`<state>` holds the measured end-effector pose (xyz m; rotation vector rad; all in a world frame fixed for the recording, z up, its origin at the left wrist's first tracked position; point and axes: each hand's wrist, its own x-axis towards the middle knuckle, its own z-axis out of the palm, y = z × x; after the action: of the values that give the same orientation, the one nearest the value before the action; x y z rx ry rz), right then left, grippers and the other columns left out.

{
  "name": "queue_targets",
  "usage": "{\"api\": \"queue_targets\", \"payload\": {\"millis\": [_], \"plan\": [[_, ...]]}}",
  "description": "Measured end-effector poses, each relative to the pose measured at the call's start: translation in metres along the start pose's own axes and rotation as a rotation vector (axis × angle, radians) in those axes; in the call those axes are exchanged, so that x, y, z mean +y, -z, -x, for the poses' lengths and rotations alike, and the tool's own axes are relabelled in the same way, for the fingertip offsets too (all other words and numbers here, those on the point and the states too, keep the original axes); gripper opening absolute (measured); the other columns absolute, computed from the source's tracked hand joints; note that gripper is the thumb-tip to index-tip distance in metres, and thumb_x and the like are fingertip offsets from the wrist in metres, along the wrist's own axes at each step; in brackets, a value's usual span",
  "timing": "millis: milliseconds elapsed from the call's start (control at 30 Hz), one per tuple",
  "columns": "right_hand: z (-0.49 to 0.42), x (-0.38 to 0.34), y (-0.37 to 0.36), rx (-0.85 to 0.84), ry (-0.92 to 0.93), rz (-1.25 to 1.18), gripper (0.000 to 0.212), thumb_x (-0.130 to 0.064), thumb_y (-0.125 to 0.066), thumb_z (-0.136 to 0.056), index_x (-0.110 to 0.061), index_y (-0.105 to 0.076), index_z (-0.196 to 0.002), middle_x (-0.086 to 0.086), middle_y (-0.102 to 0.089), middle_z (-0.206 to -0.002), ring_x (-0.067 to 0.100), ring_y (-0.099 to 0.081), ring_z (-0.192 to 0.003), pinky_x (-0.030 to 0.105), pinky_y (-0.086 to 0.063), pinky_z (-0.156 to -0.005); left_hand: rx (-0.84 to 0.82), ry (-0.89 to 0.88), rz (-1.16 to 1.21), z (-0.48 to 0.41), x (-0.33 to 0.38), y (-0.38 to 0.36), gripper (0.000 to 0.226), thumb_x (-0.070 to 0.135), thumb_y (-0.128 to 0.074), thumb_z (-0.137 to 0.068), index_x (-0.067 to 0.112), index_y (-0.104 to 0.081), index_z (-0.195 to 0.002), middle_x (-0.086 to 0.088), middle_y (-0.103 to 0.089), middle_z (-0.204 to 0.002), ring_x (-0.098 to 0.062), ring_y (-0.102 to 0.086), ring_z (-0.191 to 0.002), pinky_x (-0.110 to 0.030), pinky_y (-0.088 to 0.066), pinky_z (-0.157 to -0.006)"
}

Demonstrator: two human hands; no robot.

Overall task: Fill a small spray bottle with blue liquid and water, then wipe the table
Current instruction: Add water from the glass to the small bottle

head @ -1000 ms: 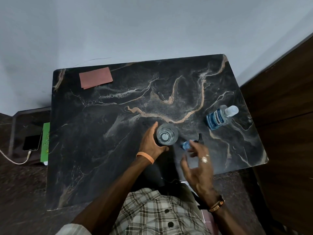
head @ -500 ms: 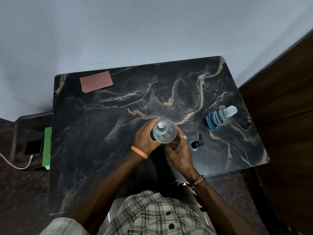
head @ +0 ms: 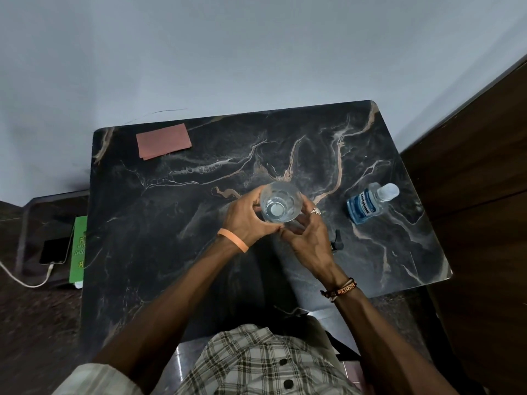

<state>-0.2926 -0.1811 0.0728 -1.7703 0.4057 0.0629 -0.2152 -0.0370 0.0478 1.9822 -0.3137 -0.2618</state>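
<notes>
Looking down from the head camera, a dark marble-patterned table fills the middle of the view, set against a pale wall. Both hands meet at the table's centre around a clear glass with water in it. The left hand wraps the glass from its left side, fingers curled around the wall. The right hand cups it from the right and below, a ring on one finger; whether it also holds the small spray bottle cannot be told, since the bottle body is hidden. A black spray pump top lies on the table just beside the right wrist. A bottle of blue liquid with a clear cap stands near the right edge, apart from the hands. A folded reddish cloth lies at the far left corner.
</notes>
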Motion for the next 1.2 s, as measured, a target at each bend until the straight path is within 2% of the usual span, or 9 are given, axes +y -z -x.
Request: {"api": "queue_targets", "payload": {"millis": [167, 300, 467, 633, 900, 1000, 1067, 1133, 1200], "plan": [[-0.004, -0.003, 0.003, 0.022, -0.029, -0.142, 0.068, -0.009, -0.083, -0.069, -0.043, -0.050, -0.119, -0.016, -0.067, -0.118, 0.005, -0.065, -0.112, 0.029, -0.055, -0.093, -0.054, -0.091, -0.148, -0.009, 0.006, 0.004, 0.086, 0.037, -0.089, -0.054, 0.024, -0.055, -0.131, 0.007, -0.068, -0.117, -0.007, -0.064, -0.105, -0.030, -0.054, -0.090], [-0.005, -0.007, 0.003, 0.029, -0.038, -0.196, 0.067, -0.001, -0.082, -0.073, -0.037, -0.050, -0.118, -0.006, -0.066, -0.122, 0.008, -0.066, -0.111, 0.031, -0.056, -0.093, -0.047, -0.162, -0.172, -0.014, 0.011, 0.007, 0.089, 0.028, -0.090, -0.054, 0.019, -0.053, -0.135, 0.000, -0.064, -0.126, -0.014, -0.060, -0.114, -0.038, -0.053, -0.093], [-0.005, -0.008, 0.004, 0.038, -0.028, -0.171, 0.067, -0.006, -0.084, -0.072, -0.040, -0.049, -0.117, -0.009, -0.065, -0.122, 0.005, -0.064, -0.111, 0.028, -0.056, -0.092, -0.042, -0.152, -0.151, -0.015, 0.011, 0.005, 0.088, 0.024, -0.090, -0.053, 0.019, -0.054, -0.133, 0.000, -0.064, -0.125, -0.013, -0.061, -0.113, -0.037, -0.054, -0.092], [-0.008, -0.011, 0.006, 0.062, -0.005, -0.010, 0.074, -0.024, -0.085, -0.072, -0.045, -0.043, -0.128, -0.021, -0.058, -0.122, 0.000, -0.059, -0.112, 0.021, -0.055, -0.087, -0.012, 0.014, 0.060, -0.013, 0.010, 0.002, 0.089, 0.032, -0.095, -0.048, 0.019, -0.059, -0.128, 0.004, -0.070, -0.112, -0.006, -0.067, -0.100, -0.030, -0.058, -0.085], [-0.014, -0.007, 0.006, 0.063, 0.000, 0.027, 0.079, -0.019, -0.083, -0.070, -0.037, -0.039, -0.134, -0.020, -0.058, -0.120, -0.006, -0.059, -0.110, 0.008, -0.051, -0.078, -0.015, 0.023, 0.089, -0.017, 0.004, -0.003, 0.087, 0.034, -0.096, -0.046, 0.031, -0.058, -0.125, 0.012, -0.071, -0.106, -0.001, -0.068, -0.096, -0.026, -0.058, -0.083], [-0.018, -0.010, 0.004, 0.065, 0.005, 0.020, 0.088, -0.017, -0.085, -0.070, -0.026, -0.036, -0.142, -0.020, -0.060, -0.118, -0.004, -0.062, -0.106, 0.009, -0.052, -0.079, -0.046, 0.000, 0.105, -0.023, 0.007, -0.003, 0.084, 0.030, -0.095, -0.049, 0.051, -0.054, -0.118, 0.022, -0.068, -0.105, 0.003, -0.065, -0.099, -0.022, -0.057, -0.084], [-0.022, -0.010, 0.004, 0.065, 0.029, 0.025, 0.079, -0.020, -0.087, -0.071, -0.031, -0.045, -0.137, -0.021, -0.065, -0.114, -0.005, -0.064, -0.103, 0.010, -0.053, -0.078, -0.078, -0.006, 0.110, -0.029, 0.007, -0.001, 0.082, 0.025, -0.094, -0.052, 0.061, -0.051, -0.112, 0.021, -0.068, -0.108, 0.003, -0.064, -0.103, -0.022, -0.055, -0.087], [-0.029, -0.013, 0.006, 0.066, 0.044, 0.032, 0.073, -0.023, -0.089, -0.070, -0.036, -0.050, -0.131, -0.019, -0.067, -0.114, -0.005, -0.065, -0.103, 0.013, -0.054, -0.079, -0.115, -0.007, 0.114, -0.037, 0.007, 0.002, 0.083, 0.021, -0.094, -0.052, 0.061, -0.052, -0.112, 0.020, -0.068, -0.109, 0.002, -0.064, -0.105, -0.021, -0.054, -0.088], [-0.037, -0.017, 0.008, 0.060, 0.051, 0.045, 0.073, -0.024, -0.090, -0.068, -0.039, -0.051, -0.128, -0.016, -0.068, -0.114, -0.004, -0.065, -0.102, 0.019, -0.057, -0.083, -0.141, 0.008, 0.134, -0.045, 0.006, 0.003, 0.083, 0.019, -0.096, -0.049, 0.049, -0.056, -0.116, 0.015, -0.069, -0.109, -0.002, -0.066, -0.104, -0.022, -0.055, -0.086]]}}
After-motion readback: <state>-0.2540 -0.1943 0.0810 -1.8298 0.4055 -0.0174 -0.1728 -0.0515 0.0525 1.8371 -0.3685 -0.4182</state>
